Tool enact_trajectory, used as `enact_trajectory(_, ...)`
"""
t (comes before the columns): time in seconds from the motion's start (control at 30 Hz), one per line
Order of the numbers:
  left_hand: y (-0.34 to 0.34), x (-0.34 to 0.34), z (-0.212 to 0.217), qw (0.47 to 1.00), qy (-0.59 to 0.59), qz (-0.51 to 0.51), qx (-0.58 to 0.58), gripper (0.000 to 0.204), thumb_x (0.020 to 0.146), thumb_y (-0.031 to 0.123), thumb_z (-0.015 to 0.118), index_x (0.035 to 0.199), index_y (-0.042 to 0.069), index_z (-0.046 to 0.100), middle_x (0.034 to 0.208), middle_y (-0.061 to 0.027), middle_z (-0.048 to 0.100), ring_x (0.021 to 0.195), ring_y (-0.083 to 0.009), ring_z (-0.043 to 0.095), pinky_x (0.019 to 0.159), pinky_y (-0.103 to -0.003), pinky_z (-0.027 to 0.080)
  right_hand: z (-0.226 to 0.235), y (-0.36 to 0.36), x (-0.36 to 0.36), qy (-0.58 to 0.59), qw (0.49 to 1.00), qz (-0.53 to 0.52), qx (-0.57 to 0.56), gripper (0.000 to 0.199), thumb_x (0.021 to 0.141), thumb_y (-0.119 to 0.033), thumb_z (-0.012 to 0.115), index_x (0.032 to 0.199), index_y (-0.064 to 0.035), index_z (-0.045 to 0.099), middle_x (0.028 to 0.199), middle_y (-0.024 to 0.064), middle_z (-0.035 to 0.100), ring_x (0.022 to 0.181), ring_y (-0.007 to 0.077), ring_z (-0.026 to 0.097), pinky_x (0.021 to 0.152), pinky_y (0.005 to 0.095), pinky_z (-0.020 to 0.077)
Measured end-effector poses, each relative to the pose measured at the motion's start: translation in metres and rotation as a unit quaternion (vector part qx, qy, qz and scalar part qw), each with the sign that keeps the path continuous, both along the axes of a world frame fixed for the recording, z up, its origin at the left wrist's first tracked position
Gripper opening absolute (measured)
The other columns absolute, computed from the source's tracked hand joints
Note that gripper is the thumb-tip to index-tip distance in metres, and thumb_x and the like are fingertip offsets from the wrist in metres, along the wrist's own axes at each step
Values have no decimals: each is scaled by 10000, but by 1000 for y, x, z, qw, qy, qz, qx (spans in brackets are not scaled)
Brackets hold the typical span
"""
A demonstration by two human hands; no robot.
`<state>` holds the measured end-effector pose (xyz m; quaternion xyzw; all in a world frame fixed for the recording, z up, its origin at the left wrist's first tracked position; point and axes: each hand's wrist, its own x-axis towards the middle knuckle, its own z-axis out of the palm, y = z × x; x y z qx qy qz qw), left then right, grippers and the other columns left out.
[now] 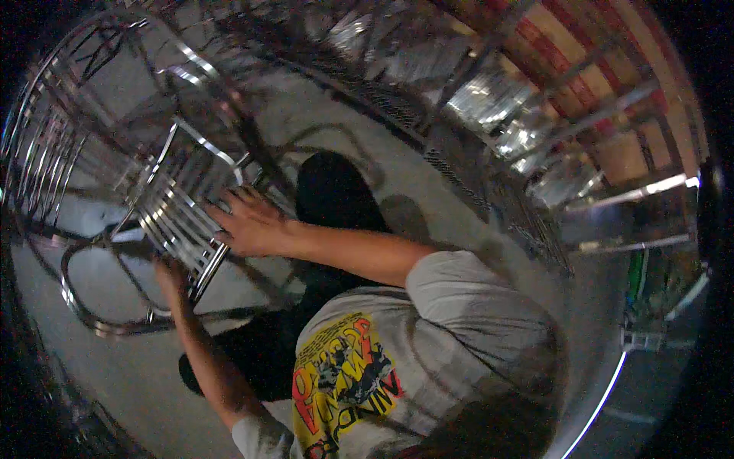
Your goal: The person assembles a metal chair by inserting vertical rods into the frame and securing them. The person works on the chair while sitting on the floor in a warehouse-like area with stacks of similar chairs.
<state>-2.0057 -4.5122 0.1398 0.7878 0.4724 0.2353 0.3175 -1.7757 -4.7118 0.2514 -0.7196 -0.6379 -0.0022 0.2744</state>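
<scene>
A shiny metal chair frame [172, 227] of bent tubes and parallel bars lies tilted in front of me, at the left of the head view. My right hand [248, 222] rests on the right edge of its barred panel, fingers spread and nothing gripped. Lower down, my left hand [170, 274] is at the near end of the same panel, against or just under its edge. Its fingers are dark and partly hidden, so their grip does not show. Curved tube legs [115, 329] of the frame reach toward the lower left.
More barred metal frames [53, 161] stand at the far left. Along the upper right runs a metal rack [428, 145] with shiny wrapped bundles [493, 103]. Grey floor [344, 126] lies between the chair and the rack. My bent knee [332, 183] is close beside the chair.
</scene>
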Motion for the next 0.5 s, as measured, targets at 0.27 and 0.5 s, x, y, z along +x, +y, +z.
enact_trajectory(0.27, 5, -13, -12, 996, -82, 12, -21, 384, 975, 163, 398, 1298, -42, 438, 1177, -292, 569, 1057, -456, 548, 896, -460, 432, -5, -278, 292, 52, 826, -546, 128, 429, 903, -352, 579, 1074, 39, 624, 982, 237, 673, 937, 375, 647, 804, 425, 487)
enact_trajectory(0.5, -1, -5, 15, 997, 63, 35, -15, 395, 962, 143, 419, 1317, -31, 436, 1117, -283, 595, 1002, -434, 577, 871, -446, 446, -120, -322, 369, 189, 778, -556, -222, 673, 774, -482, 670, 1227, 8, 583, 1227, 254, 587, 1124, 370, 587, 941, 420, 459)
